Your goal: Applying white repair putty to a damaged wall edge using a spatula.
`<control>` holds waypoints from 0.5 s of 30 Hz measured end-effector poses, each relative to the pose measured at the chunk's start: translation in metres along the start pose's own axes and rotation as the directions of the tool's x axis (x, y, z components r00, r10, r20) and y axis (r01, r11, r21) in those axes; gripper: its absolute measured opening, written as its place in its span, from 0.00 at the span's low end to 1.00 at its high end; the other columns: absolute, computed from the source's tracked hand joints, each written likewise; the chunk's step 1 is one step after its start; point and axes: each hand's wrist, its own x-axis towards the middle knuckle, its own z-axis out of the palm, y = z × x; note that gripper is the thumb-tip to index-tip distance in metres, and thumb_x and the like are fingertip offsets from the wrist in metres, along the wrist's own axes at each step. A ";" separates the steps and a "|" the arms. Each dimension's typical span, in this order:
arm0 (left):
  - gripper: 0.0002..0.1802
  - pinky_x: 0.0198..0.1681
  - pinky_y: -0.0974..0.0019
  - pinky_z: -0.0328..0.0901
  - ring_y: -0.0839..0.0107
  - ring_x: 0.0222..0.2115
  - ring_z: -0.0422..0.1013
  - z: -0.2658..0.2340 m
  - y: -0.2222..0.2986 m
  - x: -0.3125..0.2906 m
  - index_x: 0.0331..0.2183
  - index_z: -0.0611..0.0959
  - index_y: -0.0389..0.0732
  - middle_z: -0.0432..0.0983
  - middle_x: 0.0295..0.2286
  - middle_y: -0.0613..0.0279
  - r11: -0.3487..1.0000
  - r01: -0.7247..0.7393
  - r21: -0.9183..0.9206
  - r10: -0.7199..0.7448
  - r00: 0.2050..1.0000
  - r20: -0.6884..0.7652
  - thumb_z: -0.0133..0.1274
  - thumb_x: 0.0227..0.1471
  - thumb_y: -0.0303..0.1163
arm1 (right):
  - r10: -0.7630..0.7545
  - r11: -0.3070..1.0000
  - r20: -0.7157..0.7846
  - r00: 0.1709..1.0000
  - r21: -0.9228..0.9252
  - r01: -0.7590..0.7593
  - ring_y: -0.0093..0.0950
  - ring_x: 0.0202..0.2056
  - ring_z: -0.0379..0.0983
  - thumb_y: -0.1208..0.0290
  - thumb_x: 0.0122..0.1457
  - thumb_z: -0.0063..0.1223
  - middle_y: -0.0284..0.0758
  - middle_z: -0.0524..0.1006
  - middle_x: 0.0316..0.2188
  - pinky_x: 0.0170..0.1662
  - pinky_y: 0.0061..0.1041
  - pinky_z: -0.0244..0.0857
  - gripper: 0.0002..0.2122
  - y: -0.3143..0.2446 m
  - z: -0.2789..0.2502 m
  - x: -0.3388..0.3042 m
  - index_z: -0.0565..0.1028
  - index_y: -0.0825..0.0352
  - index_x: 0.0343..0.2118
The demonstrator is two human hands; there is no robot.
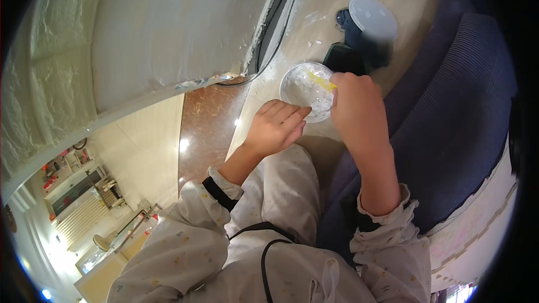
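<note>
White, lumpy paste partly fills a round bowl, which I see standing on the pale floor just beyond the wearer's knees. Into it slants a yellow tool, narrow and flat in outline; its lower end lies among the lumps, and its upper end is clamped in the right hand, at the bowl's right side. The left hand is apart from the right, at the near left of the rim, its fingers loosely bent; from my remote view I cannot tell whether the fingertips grip the rim or merely hover over it. Just beyond the bowl, to the right, lies a dark, flat object, and past it a round, pale disc sits over a dark form that I find too blurred to identify. A ribbed, dark blue sofa borders the right side, while a black cable runs along the foot of a pale panel at upper left.
</note>
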 end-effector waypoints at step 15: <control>0.16 0.33 0.63 0.65 0.65 0.25 0.70 -0.018 -0.001 0.013 0.35 0.80 0.38 0.74 0.26 0.62 0.988 -0.060 0.142 0.086 0.980 -0.182 0.58 0.37 0.26 | -0.039 0.999 0.013 0.999 -0.034 0.039 0.41 0.28 0.77 0.79 0.45 0.52 0.45 0.76 0.22 0.30 0.32 0.72 0.02 -0.003 -0.002 -0.007 0.76 0.68 0.22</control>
